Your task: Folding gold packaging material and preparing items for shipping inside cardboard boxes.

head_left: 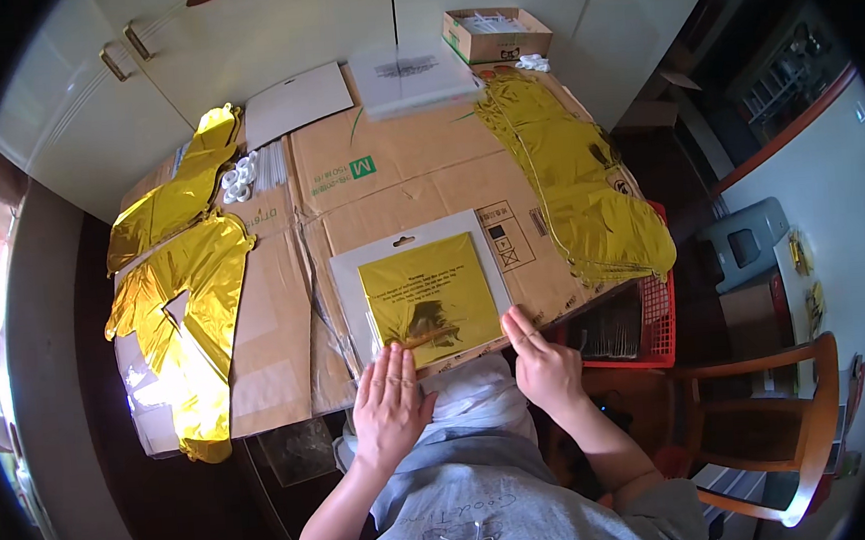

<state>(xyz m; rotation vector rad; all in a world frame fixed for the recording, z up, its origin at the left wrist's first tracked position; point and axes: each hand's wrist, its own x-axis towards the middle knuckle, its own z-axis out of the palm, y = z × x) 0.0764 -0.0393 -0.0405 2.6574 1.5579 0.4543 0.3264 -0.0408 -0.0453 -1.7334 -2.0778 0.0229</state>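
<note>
Gold-coloured film makes the flat square packet (431, 270), which lies on a white card (490, 266) with a hanging slot, at the near edge of the tabletop (416, 176). The left hand (390, 403) is spread flat, fingers straight and close together, thumb apart, with the fingertips on the lower left border of the packet; it grasps nothing. I judge that it presses there so the slippery film stays flat. The right hand (545, 367) is at the near right corner of the card, its front fingers stretched forward, probably to steady that corner.

Farther out, two gold foil shapes (207, 276) lie on the left and another gold foil piece (587, 184) on the right, perhaps spread to the sides so the middle remains free for work. White coils (239, 178) and thin pale sticks (268, 166) rest behind, then a grey card (298, 104), a transparent pack (409, 79) and an open box (512, 46).

The right thumb is hidden, so I cannot tell whether this hand pinches the card or only touches it. Glare covers part of the left foil, the red basket (662, 329) is partly concealed below the tabletop, and the box's contents are too small to identify.
</note>
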